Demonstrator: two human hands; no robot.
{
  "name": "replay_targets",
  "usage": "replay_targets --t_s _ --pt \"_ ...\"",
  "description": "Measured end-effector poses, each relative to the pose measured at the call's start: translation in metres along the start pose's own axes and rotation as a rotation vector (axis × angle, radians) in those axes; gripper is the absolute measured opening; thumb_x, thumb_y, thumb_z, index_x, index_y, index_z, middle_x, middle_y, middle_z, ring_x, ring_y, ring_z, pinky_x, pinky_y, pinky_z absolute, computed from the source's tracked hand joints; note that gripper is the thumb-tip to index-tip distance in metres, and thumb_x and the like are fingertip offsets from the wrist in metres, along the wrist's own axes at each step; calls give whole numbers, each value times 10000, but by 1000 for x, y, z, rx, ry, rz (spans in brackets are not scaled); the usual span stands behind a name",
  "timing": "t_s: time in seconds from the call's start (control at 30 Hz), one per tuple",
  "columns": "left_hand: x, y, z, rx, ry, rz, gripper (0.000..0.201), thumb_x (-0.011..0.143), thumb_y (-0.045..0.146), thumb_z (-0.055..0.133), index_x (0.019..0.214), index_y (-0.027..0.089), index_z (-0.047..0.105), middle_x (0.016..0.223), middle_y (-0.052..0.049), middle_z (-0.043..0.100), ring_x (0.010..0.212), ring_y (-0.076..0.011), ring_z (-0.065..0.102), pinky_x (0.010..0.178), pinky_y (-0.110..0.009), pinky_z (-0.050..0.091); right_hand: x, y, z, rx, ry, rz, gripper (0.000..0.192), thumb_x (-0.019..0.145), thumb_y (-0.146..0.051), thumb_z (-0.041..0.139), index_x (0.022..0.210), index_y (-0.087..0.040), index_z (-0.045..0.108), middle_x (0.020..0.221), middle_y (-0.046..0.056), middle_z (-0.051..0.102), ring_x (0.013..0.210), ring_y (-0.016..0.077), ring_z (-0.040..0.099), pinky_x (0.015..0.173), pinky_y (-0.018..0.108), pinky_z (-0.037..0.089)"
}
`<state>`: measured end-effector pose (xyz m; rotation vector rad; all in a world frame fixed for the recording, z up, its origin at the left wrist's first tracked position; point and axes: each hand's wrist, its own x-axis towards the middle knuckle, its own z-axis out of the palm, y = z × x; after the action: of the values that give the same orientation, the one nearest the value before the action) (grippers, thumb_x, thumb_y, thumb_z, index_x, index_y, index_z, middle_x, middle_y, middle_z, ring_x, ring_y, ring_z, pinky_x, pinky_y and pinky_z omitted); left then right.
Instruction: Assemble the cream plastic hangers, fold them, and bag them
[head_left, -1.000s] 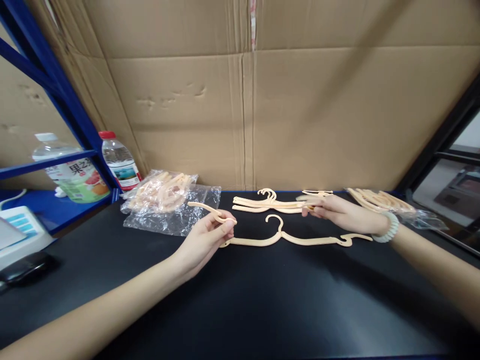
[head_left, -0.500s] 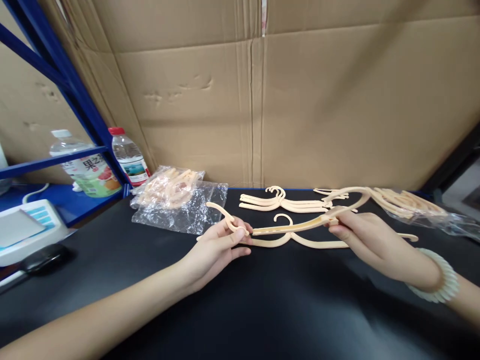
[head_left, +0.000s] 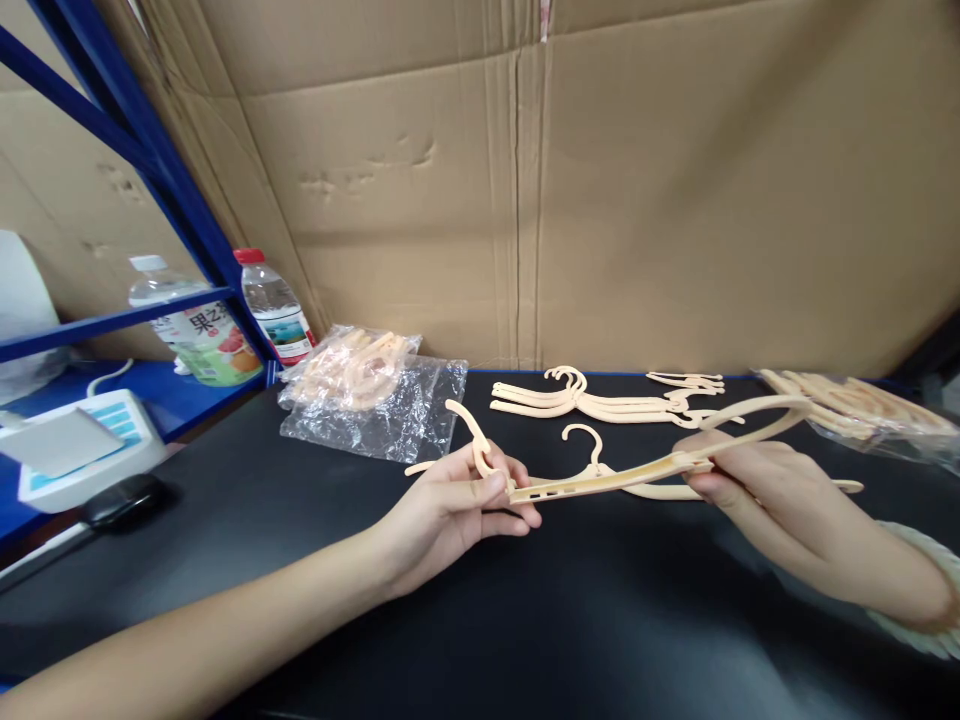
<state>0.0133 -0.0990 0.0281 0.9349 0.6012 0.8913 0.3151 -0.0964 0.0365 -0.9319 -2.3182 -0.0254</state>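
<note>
My left hand (head_left: 457, 500) pinches a small curved beige hanger end piece (head_left: 471, 425) between thumb and fingers, its tip pointing up. My right hand (head_left: 780, 500) is closed on a longer beige plastic hanger part (head_left: 600, 482). That part has a slotted straight arm reaching left and a curved section rising over the right hand. The slotted end touches or nearly touches the small piece at my left fingertips; the exact contact is hidden. Behind both hands a beige hanger (head_left: 583, 432) lies on the black table (head_left: 540, 620), partly covered by the held part.
Several stacked hangers (head_left: 577, 400) lie farther back, with small loose pieces (head_left: 686, 380) to their right. Clear bags of beige parts lie left (head_left: 360, 375) and right (head_left: 862, 405). Bottles (head_left: 277, 310), a blue shelf frame (head_left: 150, 180) and a white device (head_left: 90, 450) stand left; cardboard backs the table.
The slotted end of the long part has come up against the small piece in my left hand. The camera view has shifted slightly, and my right hand appears farther right.
</note>
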Motion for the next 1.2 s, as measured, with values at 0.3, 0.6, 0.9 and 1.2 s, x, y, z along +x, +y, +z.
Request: replay_targets --t_s 0.3,0.6,0.9,1.2 --pt "-1 -1 -1 -29 -6 -10 174 763 196 747 758 138 583 910 -56 603 771 -195 683 715 -298 533 1 -3 2 -21 10 -49 199 975 -186 405 783 -234 408 632 -18 539 495 143 506 501 277 376" --pt "0 -1 1 -28 45 -19 197 720 203 795 736 131 612 795 -51 637 717 -170 683 656 -240 552 1 0 3 -15 5 -54 153 961 -201 415 820 -256 432 663 -12 575 511 162 532 502 290 388" --pt "1 -1 1 -28 53 -52 167 784 237 752 768 141 616 688 -35 623 654 -135 645 590 -208 549 2 1 7 -8 3 -48 199 968 -196 412 778 -249 386 597 -39 486 463 140 462 479 280 336" --pt "0 -1 0 -2 60 -41 191 771 213 766 766 141 590 719 -24 620 653 -109 622 610 -194 539 2 1 7 -12 -5 -36 180 978 -202 402 803 -246 396 602 -41 481 473 137 463 483 277 340"
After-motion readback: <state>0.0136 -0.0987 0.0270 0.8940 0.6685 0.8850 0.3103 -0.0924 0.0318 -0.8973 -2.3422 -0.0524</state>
